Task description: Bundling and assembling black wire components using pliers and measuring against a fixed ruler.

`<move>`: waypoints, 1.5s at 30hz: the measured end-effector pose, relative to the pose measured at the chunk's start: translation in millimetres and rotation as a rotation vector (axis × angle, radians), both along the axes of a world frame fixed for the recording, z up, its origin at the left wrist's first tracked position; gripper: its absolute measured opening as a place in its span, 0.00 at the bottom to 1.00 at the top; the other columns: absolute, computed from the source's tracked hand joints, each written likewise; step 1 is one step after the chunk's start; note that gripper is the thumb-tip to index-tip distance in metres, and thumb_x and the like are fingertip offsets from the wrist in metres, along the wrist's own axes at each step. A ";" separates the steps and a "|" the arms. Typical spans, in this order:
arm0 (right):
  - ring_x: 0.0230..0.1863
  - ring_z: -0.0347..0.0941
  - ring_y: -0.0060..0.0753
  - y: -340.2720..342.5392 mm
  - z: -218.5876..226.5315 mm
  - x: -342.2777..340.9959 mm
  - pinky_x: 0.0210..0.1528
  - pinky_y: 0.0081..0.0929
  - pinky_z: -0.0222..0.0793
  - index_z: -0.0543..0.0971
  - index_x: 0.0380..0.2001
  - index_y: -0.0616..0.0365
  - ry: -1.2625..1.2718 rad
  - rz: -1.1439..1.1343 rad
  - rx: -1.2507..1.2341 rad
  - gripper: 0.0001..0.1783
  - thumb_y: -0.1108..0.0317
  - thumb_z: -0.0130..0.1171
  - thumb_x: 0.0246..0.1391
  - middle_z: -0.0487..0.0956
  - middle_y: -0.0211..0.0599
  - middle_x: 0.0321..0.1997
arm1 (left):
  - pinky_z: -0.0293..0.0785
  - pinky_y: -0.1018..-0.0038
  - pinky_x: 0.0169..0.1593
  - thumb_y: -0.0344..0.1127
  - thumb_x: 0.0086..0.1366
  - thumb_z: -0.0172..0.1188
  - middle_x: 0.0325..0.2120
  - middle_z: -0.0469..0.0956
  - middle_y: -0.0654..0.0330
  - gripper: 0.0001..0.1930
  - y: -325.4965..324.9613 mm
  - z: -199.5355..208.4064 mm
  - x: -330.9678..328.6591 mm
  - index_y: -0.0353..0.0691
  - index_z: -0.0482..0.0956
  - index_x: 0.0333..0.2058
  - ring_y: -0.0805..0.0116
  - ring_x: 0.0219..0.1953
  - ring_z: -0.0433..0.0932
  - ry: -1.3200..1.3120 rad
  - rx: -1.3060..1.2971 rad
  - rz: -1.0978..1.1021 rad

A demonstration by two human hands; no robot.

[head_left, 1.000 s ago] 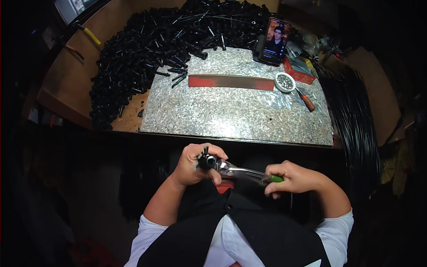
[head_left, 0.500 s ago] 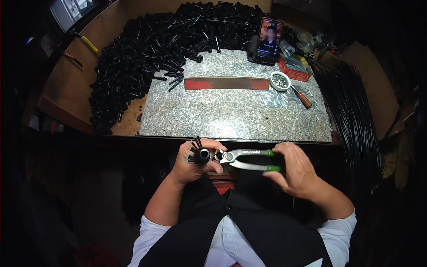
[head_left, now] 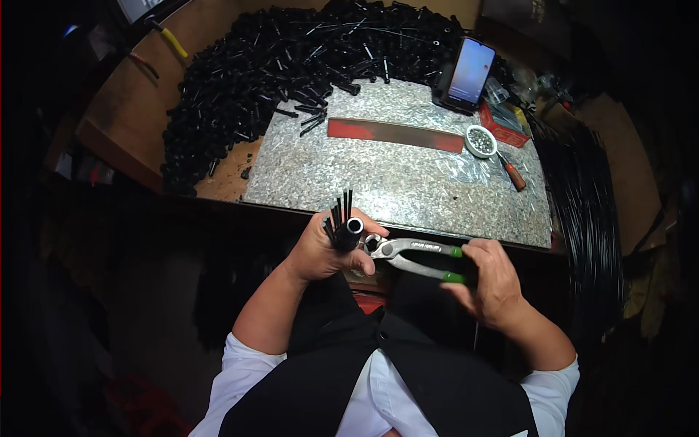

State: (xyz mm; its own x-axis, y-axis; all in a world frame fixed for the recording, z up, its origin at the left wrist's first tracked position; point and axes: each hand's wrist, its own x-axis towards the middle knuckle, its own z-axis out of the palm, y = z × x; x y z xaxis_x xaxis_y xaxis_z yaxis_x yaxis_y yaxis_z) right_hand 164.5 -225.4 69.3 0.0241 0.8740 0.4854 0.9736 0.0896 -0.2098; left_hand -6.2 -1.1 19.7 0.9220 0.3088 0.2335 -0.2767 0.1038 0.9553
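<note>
My left hand [head_left: 312, 251] is closed round a black tubular piece [head_left: 348, 234], its round open end facing up. Several thin black rods [head_left: 341, 207] stick up beside the tube from the same grasp. My right hand [head_left: 491, 280] grips the green handles of metal pincers [head_left: 413, 250], which are spread apart. Their jaws sit right beside the tube, at my left thumb and forefinger. Whether the jaws bite on anything is hard to make out.
Beyond the granite board [head_left: 364, 175] lies a heap of black tubular parts [head_left: 277, 65]. A red-and-brown bar [head_left: 393, 134], a white bowl of small metal pieces [head_left: 480, 141], a screwdriver [head_left: 512, 173] and a propped phone [head_left: 472, 71] rest there. Long black rods [head_left: 582, 197] hang at the right.
The whole view has shifted and tilted slightly. The rods in my left hand stand more upright, and the pincers slant more downward to the right. The phone's screen has changed to a pale blue picture.
</note>
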 end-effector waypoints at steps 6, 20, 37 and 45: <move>0.22 0.76 0.32 -8.8 -13.7 10.3 0.26 0.27 0.72 0.73 0.34 0.66 1.494 0.114 -0.908 0.13 0.65 0.50 0.60 0.79 0.43 0.27 | 0.69 0.80 0.34 0.45 0.33 0.77 0.30 0.79 0.63 0.31 3.2 2.3 3.8 0.34 0.80 0.38 0.77 0.31 0.74 -0.021 0.008 -0.097; 0.42 0.67 0.54 14.5 -5.4 11.7 0.46 0.39 0.65 0.60 0.57 0.62 0.230 0.011 -0.463 0.38 0.83 0.53 0.36 0.67 0.49 0.39 | 0.68 0.82 0.33 0.27 0.38 0.77 0.29 0.76 0.66 0.24 -6.7 -6.7 12.0 0.34 0.78 0.37 0.80 0.29 0.70 0.035 0.071 -0.024; 0.29 0.72 0.55 32.2 -36.7 -0.1 0.29 0.41 0.68 0.70 0.36 0.60 0.523 -0.003 -0.461 0.15 0.72 0.63 0.46 0.72 0.46 0.28 | 0.64 0.83 0.33 0.49 0.41 0.75 0.29 0.73 0.67 0.30 -14.3 -30.8 10.0 0.34 0.74 0.37 0.82 0.27 0.68 -0.032 -0.158 0.116; 0.25 0.71 0.52 29.4 -41.6 20.0 0.25 0.39 0.66 0.70 0.31 0.61 0.176 -0.088 -0.174 0.11 0.70 0.62 0.48 0.71 0.47 0.25 | 0.64 0.85 0.30 0.43 0.48 0.72 0.22 0.70 0.70 0.29 -12.1 -40.7 8.7 0.31 0.70 0.42 0.83 0.24 0.68 -0.055 -0.199 0.164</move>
